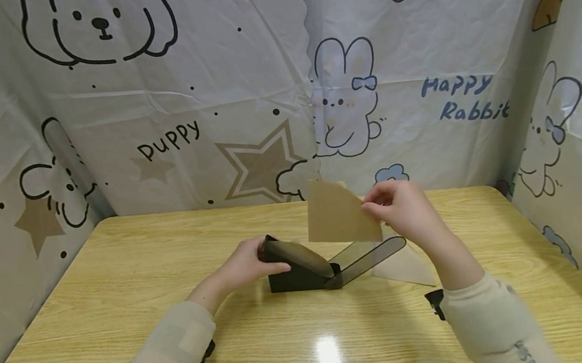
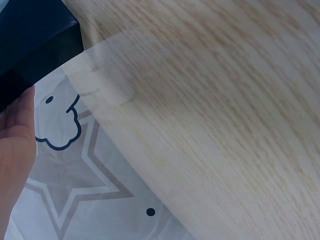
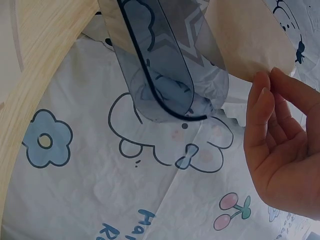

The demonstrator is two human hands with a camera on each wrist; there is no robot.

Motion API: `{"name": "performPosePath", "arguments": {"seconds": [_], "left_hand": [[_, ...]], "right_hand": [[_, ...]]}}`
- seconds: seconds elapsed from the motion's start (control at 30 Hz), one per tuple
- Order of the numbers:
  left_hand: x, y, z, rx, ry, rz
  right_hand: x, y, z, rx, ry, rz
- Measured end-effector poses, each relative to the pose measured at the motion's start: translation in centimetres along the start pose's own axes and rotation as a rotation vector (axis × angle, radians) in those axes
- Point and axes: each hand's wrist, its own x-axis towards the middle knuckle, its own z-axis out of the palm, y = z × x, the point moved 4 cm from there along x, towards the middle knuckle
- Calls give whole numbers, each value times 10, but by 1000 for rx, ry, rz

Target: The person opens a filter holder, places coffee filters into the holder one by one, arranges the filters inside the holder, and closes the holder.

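Brown paper (image 1: 340, 212): one piece, raised over desk (image 1: 119, 285), pinched by right hand (image 1: 404, 207).
Black holder (image 1: 299, 280): one, gripped by left hand (image 1: 242, 265).
Pale sheet (image 1: 404, 268): one, right of holder.
Margin: wide toward desk's left edge.

left hand (image 1: 246, 262): most fingers hide behind the black box (image 1: 297, 281) | left wrist view: box cut off, top left | dark thing (image 1: 209, 351) by left sleeve (image 1: 167, 348): mostly covered, can't tell what
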Motion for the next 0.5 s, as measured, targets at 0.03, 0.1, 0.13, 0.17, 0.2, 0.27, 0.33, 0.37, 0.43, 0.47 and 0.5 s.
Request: {"name": "performPosePath", "arguments": {"seconds": [0.03,0.1,0.13,0.17,0.2,0.27,0.33,0.37,0.43,0.47,0.5], "left_hand": [[0,0,0,1,1,0],[0,0,0,1,3,0],[0,0,0,0,2,1],[0,0,0,0,2,3],[0,0,0,1,3,6],[0,0,0,2,1,11],[0,0,0,3,-1,16],[0,0,0,4,-2,18],[0,0,0,4,-2,19],[0,0,0,4,-1,20],[0,0,0,4,0,20]], "right_hand": [[0,0,1,2,-1,0],[1,0,4,3,-4,1],[2,1,6,2,-3,-3],[2,1,8,1,-4,-4],[2,1,9,1,-7,-2],[3,1,13,1,-14,4],[4,1,16,4,-19,10],[4,1,18,6,-21,11],[4,1,21,9,-20,7],[4,1,23,9,-19,3],[5,0,24,9,-17,-5]]}}
